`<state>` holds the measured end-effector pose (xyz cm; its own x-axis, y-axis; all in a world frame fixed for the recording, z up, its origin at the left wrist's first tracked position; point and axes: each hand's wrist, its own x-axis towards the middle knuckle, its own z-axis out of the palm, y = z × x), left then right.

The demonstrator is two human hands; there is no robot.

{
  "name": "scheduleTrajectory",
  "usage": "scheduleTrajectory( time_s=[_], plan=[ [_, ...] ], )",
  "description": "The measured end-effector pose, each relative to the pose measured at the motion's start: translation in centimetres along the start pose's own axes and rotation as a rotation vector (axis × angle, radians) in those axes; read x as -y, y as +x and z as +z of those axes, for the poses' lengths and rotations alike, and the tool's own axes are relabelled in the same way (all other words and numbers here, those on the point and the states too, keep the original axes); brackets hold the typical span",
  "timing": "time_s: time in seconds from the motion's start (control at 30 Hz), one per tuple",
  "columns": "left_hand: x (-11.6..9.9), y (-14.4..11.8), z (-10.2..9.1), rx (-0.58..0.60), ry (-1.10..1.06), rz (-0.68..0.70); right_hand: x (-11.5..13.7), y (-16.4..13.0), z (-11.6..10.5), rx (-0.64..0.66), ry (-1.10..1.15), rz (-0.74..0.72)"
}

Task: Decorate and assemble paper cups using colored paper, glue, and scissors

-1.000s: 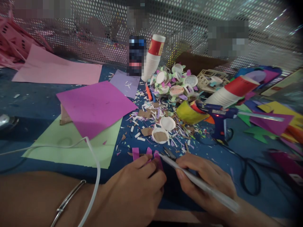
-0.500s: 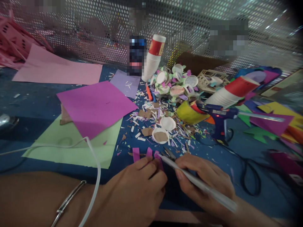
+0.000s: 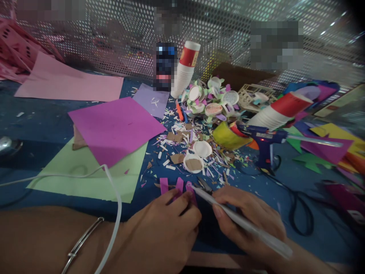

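Fingers of my left hand (image 3: 165, 228) pinch a small magenta paper piece with upright tabs (image 3: 178, 187) against the blue tabletop (image 3: 42, 125). My right hand (image 3: 251, 219) grips a slim white pen (image 3: 242, 224), tip touching the piece. Marking looks under way. Beyond: paper scraps (image 3: 182, 148), blue glue gun (image 3: 264, 139), stacked paper cups (image 3: 184, 70), all untouched.

Desk (image 3: 37, 125): matt blue surface, worn, littered with paper scraps (image 3: 182, 148). Magenta sheet (image 3: 115, 127) and green sheet (image 3: 91, 177): smooth matt paper. Cups (image 3: 184, 72) near far edge: paper, slight sheen. Glue gun (image 3: 264, 142): glossy blue plastic. Rod (image 3: 242, 224) in right hand (image 3: 251, 220): smooth, translucent white. Bangle (image 3: 81, 241) on left wrist: polished metal. Back screen (image 3: 114, 34): perforated metal.
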<state>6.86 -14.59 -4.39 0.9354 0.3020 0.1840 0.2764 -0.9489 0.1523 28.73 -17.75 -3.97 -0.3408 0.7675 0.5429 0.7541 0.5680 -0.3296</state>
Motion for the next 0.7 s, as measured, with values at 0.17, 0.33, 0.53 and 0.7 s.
scheduleTrajectory(
  time_s=[0.17, 0.33, 0.53, 0.7],
  plan=[
    [-0.1, 0.1, -0.2, 0.121, -0.066, -0.039, 0.0, 0.0, -0.2, 0.019, 0.003, 0.045],
    [-0.3, -0.1, 0.2, 0.054, -0.045, -0.044, 0.2, 0.4, 0.0, 0.008, 0.003, 0.034],
    [-0.2, -0.2, 0.4, -0.009, -0.083, -0.071, 0.4, 0.8, 0.4, 0.028, 0.03, 0.041],
    [-0.4, -0.2, 0.0, -0.001, -0.139, -0.106, 0.2, 0.8, 0.8, 0.04, 0.054, 0.014]
  ],
)
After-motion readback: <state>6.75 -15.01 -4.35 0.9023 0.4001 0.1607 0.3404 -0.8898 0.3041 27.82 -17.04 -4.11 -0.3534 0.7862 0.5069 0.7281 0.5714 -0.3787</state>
